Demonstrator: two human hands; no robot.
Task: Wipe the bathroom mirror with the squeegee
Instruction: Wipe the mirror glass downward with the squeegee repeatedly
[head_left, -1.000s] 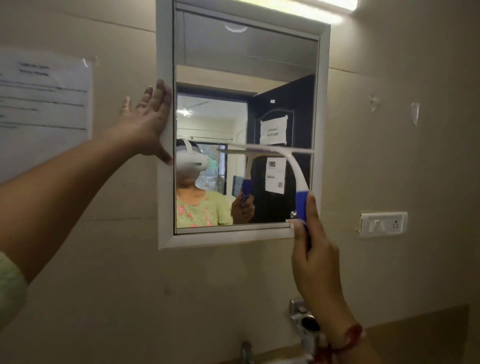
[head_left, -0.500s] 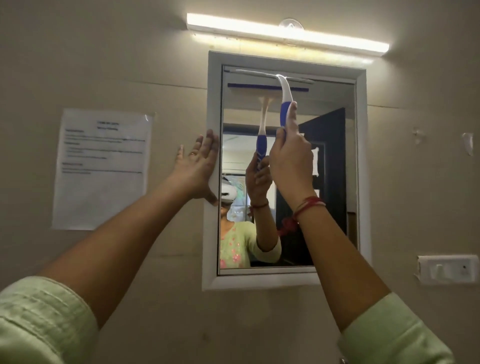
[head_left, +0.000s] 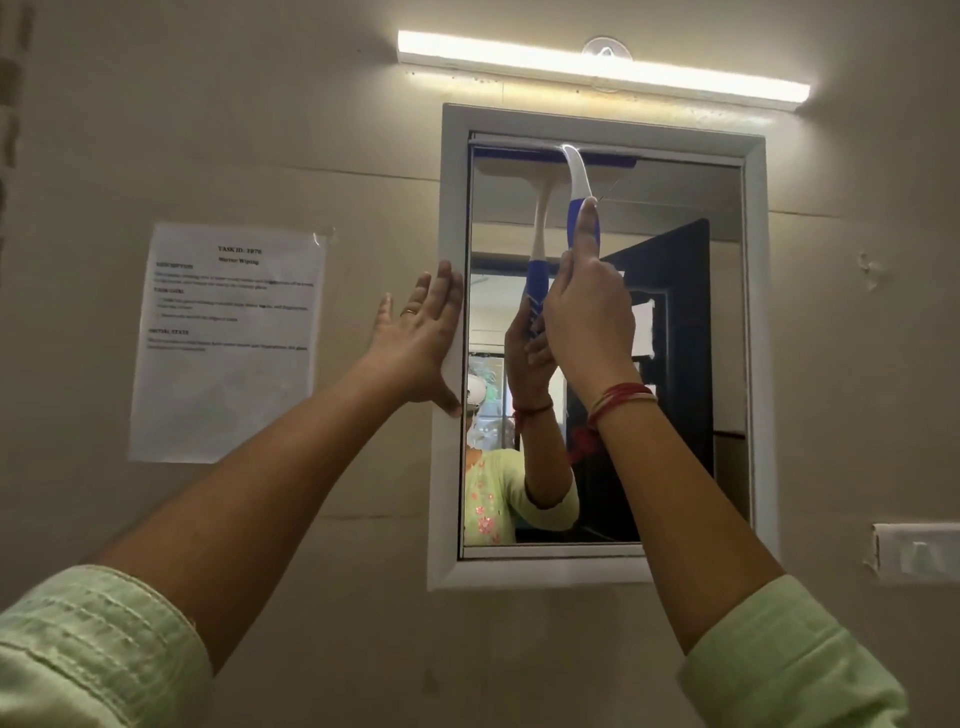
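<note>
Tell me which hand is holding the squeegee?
The right hand grips the squeegee by its blue handle; the left hand, wearing a ring, lies flat against the mirror frame.

A white-and-blue squeegee (head_left: 577, 192) against a white-framed mirror (head_left: 756, 332); pale green sleeves (head_left: 93, 644) with tonal stitching, red thread bracelets (head_left: 621, 397), a white printed sheet (head_left: 223, 343) on a beige wall (head_left: 260, 130).

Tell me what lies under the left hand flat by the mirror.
The left hand rests open on the white mirror frame and the beige wall beside it. The frame strip beneath its fingers is covered.
</note>
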